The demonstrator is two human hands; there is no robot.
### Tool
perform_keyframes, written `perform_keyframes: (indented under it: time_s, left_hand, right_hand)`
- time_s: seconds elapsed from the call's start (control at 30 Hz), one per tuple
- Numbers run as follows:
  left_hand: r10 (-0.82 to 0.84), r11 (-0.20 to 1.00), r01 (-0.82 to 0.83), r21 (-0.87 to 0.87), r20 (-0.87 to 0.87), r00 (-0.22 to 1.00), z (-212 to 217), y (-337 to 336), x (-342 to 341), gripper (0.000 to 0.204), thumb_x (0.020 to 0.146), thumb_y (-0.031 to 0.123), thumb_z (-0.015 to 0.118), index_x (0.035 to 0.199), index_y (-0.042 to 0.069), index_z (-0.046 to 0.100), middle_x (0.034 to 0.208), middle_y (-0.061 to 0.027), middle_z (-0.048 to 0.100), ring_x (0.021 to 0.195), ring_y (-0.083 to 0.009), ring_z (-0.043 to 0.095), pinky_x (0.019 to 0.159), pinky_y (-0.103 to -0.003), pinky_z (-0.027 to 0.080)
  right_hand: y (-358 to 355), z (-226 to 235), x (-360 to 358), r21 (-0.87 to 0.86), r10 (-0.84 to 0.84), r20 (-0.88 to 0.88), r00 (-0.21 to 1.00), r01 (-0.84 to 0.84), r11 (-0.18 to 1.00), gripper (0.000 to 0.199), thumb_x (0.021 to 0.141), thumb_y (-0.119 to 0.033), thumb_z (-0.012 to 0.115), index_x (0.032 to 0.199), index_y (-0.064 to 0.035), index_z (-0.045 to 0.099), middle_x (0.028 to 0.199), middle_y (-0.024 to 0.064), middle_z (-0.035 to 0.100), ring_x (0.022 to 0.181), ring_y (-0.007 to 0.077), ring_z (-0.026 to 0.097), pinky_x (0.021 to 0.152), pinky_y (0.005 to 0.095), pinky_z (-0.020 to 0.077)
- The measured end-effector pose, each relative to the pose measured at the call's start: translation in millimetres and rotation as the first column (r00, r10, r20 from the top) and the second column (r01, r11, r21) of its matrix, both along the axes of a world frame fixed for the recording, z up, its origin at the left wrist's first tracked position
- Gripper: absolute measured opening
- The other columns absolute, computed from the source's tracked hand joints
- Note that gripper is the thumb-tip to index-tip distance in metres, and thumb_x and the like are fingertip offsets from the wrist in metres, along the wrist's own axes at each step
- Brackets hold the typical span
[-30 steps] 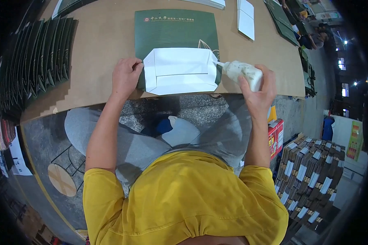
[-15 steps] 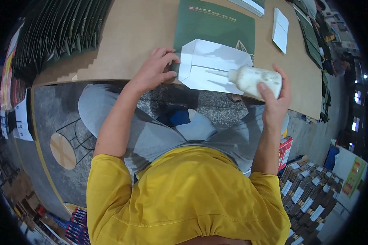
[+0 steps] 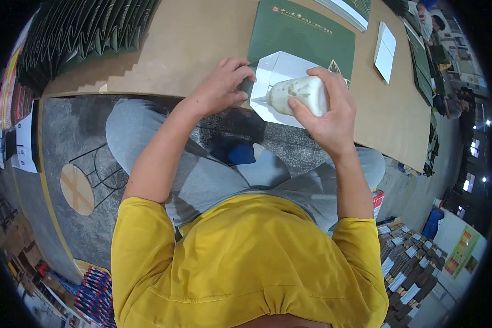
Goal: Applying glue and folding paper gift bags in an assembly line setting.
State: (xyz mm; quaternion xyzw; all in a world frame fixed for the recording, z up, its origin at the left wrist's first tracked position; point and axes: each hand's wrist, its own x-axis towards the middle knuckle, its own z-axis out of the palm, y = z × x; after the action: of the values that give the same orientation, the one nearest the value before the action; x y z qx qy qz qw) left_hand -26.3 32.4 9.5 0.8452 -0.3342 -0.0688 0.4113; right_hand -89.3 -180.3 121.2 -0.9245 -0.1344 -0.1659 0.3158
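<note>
In my right hand [image 3: 333,120] is a white plastic squeeze bottle [image 3: 292,95] with a narrow nozzle, tipped on its side. The nozzle points left, over the white bottom panel [image 3: 281,63] of a green paper bag [image 3: 306,35]. That bag lies flat on the table with its folded bottom toward me, close to the front edge. My left hand [image 3: 221,87] has its fingers curled round the bag's left edge beside the white panel. The bottle and my right hand hide the panel's right part. A pale cord handle [image 3: 334,68] shows at the bag's right side.
The brown table [image 3: 197,35] has many folded green bags [image 3: 87,33] standing at its left. White card pieces [image 3: 385,52] and a stack of white sheets [image 3: 341,13] lie at the far right. A round stool [image 3: 77,189] stands on the floor at left.
My right hand has brought the bottle left across the white panel, its nozzle moving toward the panel's left end. My left hand stays at the bag's left edge. The whole view has shifted slightly.
</note>
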Motion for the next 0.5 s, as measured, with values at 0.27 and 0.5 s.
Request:
perform_keyframes:
  time_s: [0.27,0.5]
  left_hand:
    - [-0.005,1.0,0.005,-0.003,0.005,1.0,0.7,-1.5,-0.2,0.045,0.067,0.002,0.07,0.107,0.012,0.053,0.124,-0.011,0.043,0.114,-0.0307,0.041,0.091,-0.036,0.043]
    - [-0.001,1.0,0.001,0.002,-0.002,1.0,4.3,-1.5,-0.4,0.043,0.067,0.002,0.069,0.106,0.012,0.053,0.124,-0.0121,0.043,0.116,-0.0323,0.04,0.095,-0.037,0.041]
  right_hand:
    - [-0.5,2.0,-1.1,-0.059,0.022,0.026,0.999,-0.02,0.998,0.045,0.061,-0.017,0.075,0.101,-0.007,0.058,0.088,0.01,0.058,0.073,0.0271,0.059,0.064,0.0355,0.05]
    - [-3.6,8.3,-8.2,-0.068,0.012,-0.002,1.0,-0.012,0.998,0.042,0.061,-0.014,0.075,0.099,-0.0067,0.058,0.088,0.0099,0.058,0.074,0.0268,0.059,0.065,0.0355,0.0503]
